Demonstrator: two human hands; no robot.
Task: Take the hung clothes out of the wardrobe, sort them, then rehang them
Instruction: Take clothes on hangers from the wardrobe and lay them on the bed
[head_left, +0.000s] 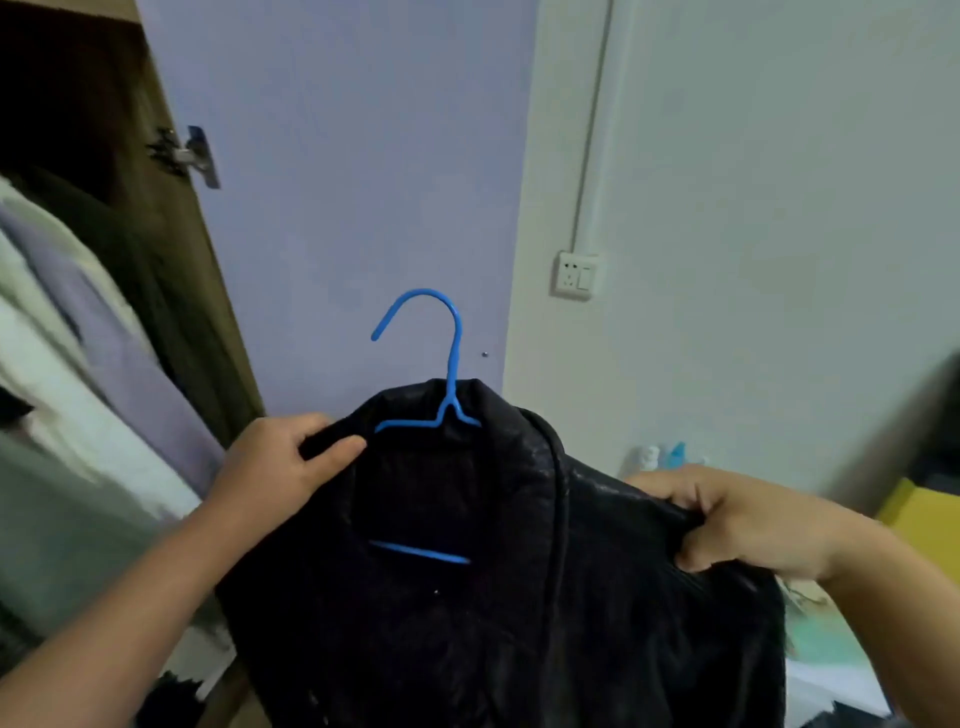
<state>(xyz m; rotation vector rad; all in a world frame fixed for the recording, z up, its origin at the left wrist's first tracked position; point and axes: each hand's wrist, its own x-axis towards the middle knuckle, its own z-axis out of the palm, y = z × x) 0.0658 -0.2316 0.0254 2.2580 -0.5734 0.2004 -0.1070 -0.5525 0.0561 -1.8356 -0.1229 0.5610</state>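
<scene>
Black jacket (519, 597): leather-look material, faintly glossy, fine crinkled grain; lining inside the collar duller. Hanger (447, 364): blue plastic, smooth, slight sheen. Wardrobe door (353, 182): pale lilac panel, smooth, matt. Door hinge (195, 156): bright metal, shiny. Wardrobe side (208, 312): brown wood-look board. Hung clothes (78, 338): soft matt cloth, white and lilac. Wall (779, 208): matt paint. Wall socket (576, 275): white plastic, smooth.

No readable text for you here. Wall socket plate (575, 275): marks too small to make out. Bottles (662, 456) low by the wall: labels blurred. Black jacket (498, 597) shows no tag or brand.
</scene>
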